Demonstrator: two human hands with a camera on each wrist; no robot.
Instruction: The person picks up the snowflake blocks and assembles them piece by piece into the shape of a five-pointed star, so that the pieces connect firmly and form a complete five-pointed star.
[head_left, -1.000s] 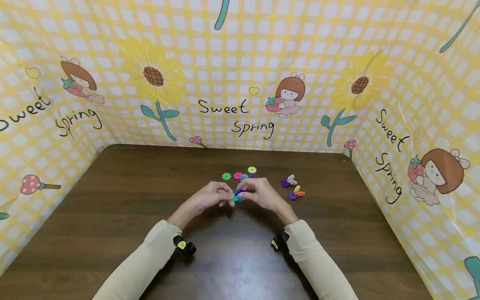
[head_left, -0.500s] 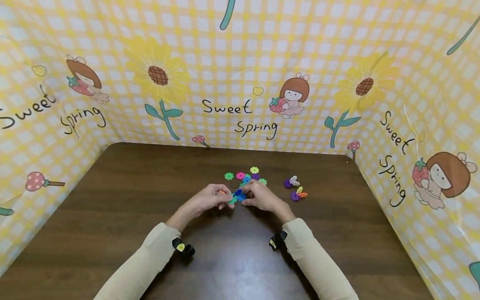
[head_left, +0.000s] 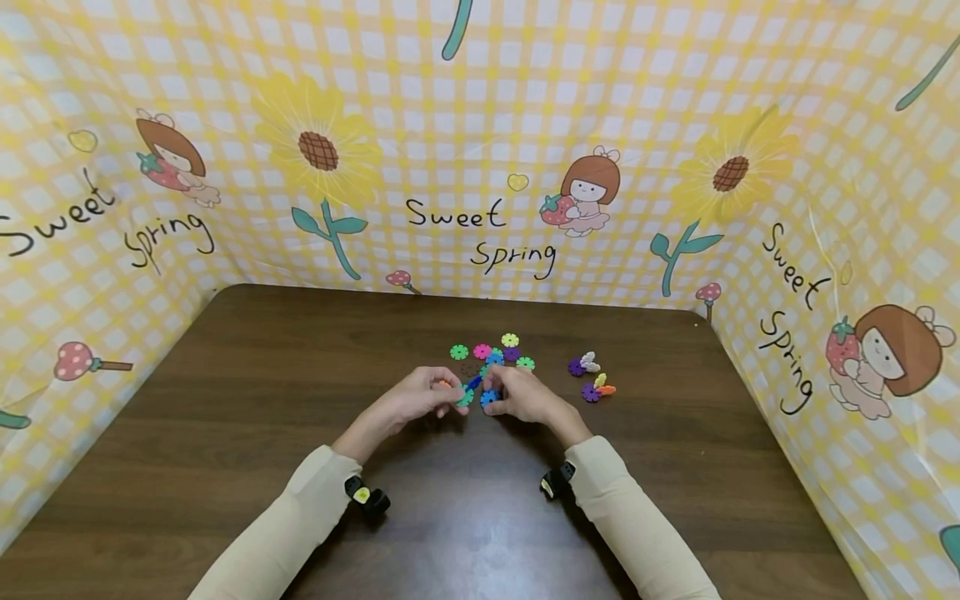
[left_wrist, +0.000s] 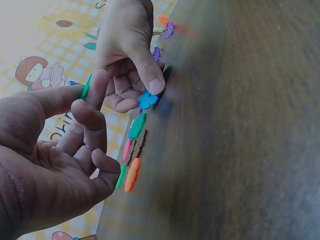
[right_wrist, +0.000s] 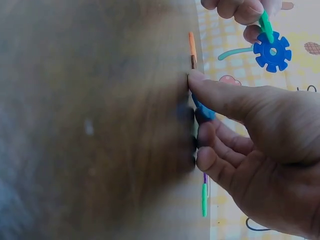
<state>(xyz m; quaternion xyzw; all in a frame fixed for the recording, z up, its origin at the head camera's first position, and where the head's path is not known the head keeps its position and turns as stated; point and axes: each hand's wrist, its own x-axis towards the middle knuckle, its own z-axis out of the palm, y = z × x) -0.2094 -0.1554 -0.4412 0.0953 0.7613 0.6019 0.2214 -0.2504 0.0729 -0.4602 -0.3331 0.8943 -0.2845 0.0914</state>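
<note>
My left hand pinches a green notched plastic disc between thumb and forefinger. A dark blue notched disc is slotted into its edge, crosswise to it. Just to the right, my right hand holds a lighter blue disc low at the table, thumb on it and fingers curled behind. The two hands are a short gap apart. An orange disc lies by the left hand, mostly hidden behind its fingers in the head view.
Beyond the hands lie loose discs, among them green, pink, yellow and purple. To the right sit two joined pieces, purple with white and purple with orange and yellow. A checked cloth walls the table.
My right hand has let go of the dark blue disc, which stays joined to the green one, and has taken the lighter blue disc, shifting it slightly right. The left hand keeps its place.
</note>
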